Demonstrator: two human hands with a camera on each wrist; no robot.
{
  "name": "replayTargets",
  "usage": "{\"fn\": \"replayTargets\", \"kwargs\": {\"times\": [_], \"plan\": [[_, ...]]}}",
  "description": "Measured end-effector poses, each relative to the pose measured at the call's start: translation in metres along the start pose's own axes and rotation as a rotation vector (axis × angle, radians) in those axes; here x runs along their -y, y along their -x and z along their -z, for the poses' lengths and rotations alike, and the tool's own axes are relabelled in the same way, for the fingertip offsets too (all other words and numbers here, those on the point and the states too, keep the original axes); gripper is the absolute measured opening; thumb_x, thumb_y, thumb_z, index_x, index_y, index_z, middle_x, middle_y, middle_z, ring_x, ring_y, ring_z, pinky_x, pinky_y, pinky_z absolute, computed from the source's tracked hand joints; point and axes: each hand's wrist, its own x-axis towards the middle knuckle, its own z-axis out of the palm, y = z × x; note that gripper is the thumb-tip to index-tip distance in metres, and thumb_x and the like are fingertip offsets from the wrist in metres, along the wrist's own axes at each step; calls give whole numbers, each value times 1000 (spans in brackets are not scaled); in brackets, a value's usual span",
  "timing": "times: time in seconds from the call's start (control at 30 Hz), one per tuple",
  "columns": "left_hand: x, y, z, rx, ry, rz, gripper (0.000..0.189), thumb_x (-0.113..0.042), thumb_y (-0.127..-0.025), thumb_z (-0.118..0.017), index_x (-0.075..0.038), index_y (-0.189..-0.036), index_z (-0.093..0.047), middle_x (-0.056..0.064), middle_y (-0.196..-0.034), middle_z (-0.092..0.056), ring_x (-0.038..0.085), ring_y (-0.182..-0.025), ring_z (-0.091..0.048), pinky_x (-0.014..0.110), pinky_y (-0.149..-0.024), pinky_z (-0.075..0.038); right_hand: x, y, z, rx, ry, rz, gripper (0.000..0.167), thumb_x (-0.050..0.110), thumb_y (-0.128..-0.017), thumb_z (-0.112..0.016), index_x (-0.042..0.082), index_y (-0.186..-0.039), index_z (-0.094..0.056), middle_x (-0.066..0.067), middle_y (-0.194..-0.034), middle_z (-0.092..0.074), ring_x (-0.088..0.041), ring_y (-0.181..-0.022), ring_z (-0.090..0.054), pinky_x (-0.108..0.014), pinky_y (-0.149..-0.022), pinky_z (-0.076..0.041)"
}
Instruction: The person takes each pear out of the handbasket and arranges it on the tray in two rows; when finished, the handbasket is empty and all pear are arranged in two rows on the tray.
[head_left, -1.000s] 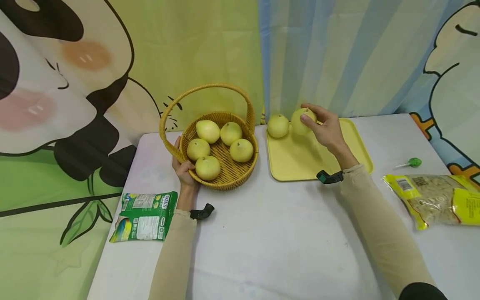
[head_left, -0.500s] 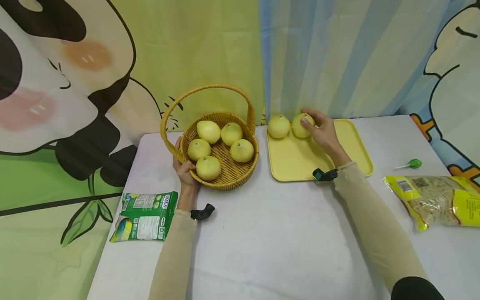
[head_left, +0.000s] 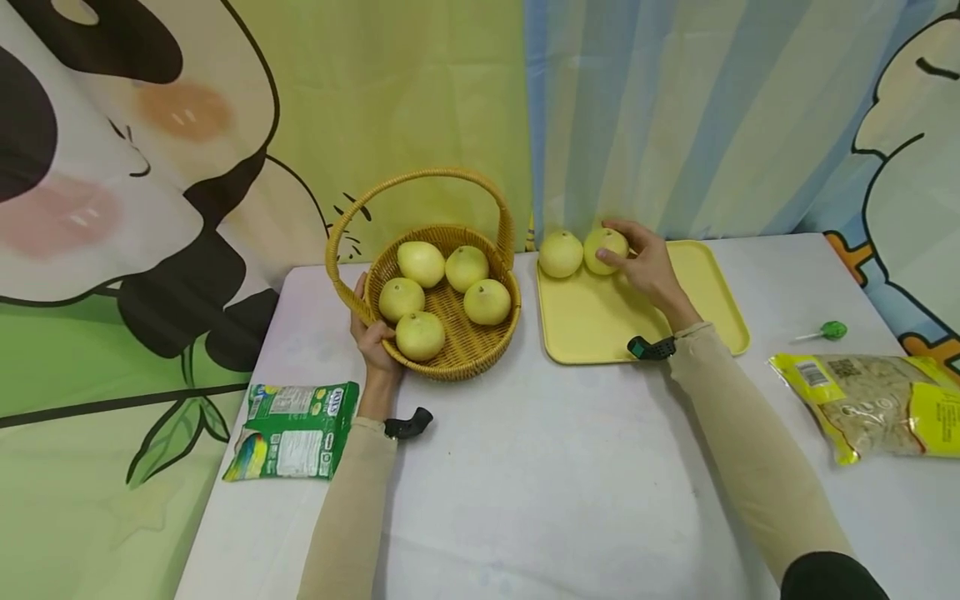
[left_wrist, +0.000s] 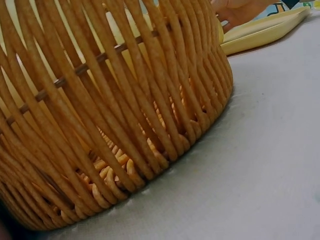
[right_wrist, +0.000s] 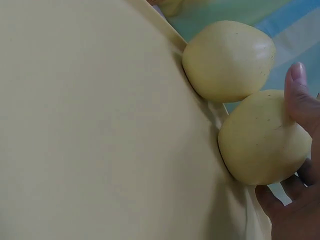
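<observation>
Now the right hand [head_left: 647, 265] curls round a fruit [head_left: 604, 250] on the yellow tray [head_left: 588, 337], right of frame middle; the left hand [head_left: 378, 343] grips the basket [head_left: 467, 368], left of middle. Loose holding could let the fruit roll.

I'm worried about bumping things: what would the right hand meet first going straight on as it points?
The right hand would first meet the gripped fruit; beyond, probably the striped curtain, though depth is unclear.

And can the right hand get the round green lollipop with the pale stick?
Probably yes, but the right hand holds a round, pale yellow-green fruit, so it would likely need to let go first. Past the flat yellow rectangular tray, nothing tall blocks the lollipop.
</observation>
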Motion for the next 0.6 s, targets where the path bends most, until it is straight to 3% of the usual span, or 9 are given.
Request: {"fn": "replayTargets", "kwargs": {"times": [0.17,0.33,0.47,0.6], "plan": [[0,0,0,8,-2,-11,102,2,-60,-34,-10,-160,-46,15,-163,-46,29,-148,-44,30,-117,-35,5,2,1,14,30,12,64,16,-96,-78,10,-155,-54,-11,-163,-49,-31,-151,-43,-52,-125,-32],[-1,0,0,18,-7,-13,102,2,-60,-34,-9,-161,-44,16,-164,-45,28,-148,-44,30,-117,-35,24,3,-5,-47,103,91,62,18,-95,-80,8,-152,-58,-12,-163,-50,-32,-155,-40,-57,-128,-24],[-1,0,1,10,-19,-14,101,1,-60,-35,-10,-160,-45,14,-163,-46,27,-148,-44,30,-118,-33,58,7,-18,-68,123,183,57,17,-91,-83,6,-144,-65,-13,-154,-59,-32,-147,-49,-56,-124,-32],[1,1,2,11,-11,-13,101,2,-61,-36,-9,-161,-45,12,-164,-45,24,-149,-41,30,-119,-31,91,12,-33,39,87,263,45,13,-91,-82,4,-133,-72,-17,-134,-72,-32,-125,-66,-53,-113,-46]]}}
